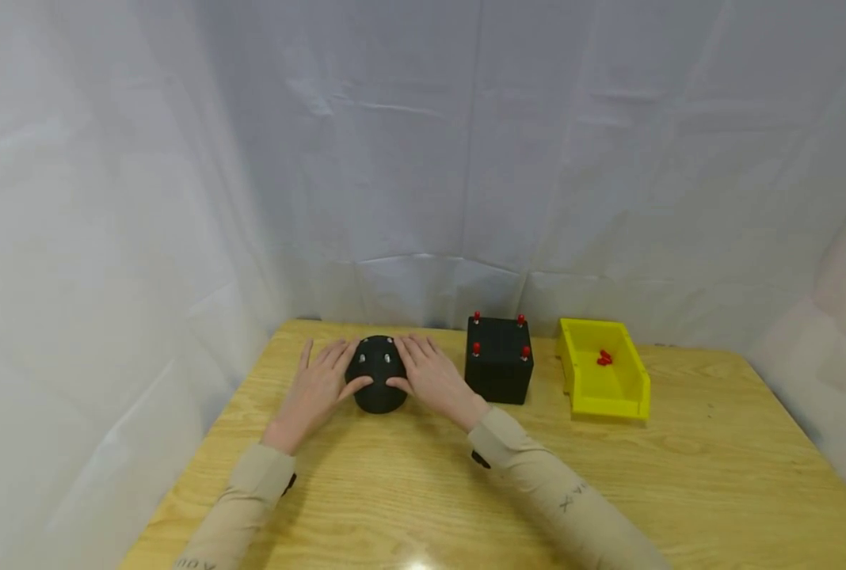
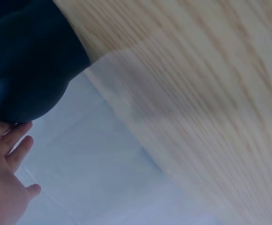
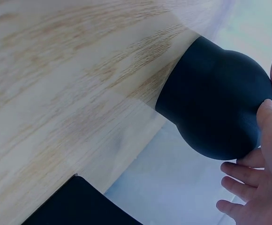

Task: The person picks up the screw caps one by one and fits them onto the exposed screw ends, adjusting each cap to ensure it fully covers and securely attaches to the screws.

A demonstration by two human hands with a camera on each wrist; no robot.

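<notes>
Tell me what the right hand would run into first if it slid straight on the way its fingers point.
The right hand lies against the black round object, fingers pointing toward the far table edge. Straight on, it would likely meet only bare table, then the white backdrop sheet. Depth is hard to judge.

A light wooden table (image 1: 715, 491) stands in a corner of creased white sheeting (image 1: 423, 142), apparently fabric, evenly lit.
</notes>
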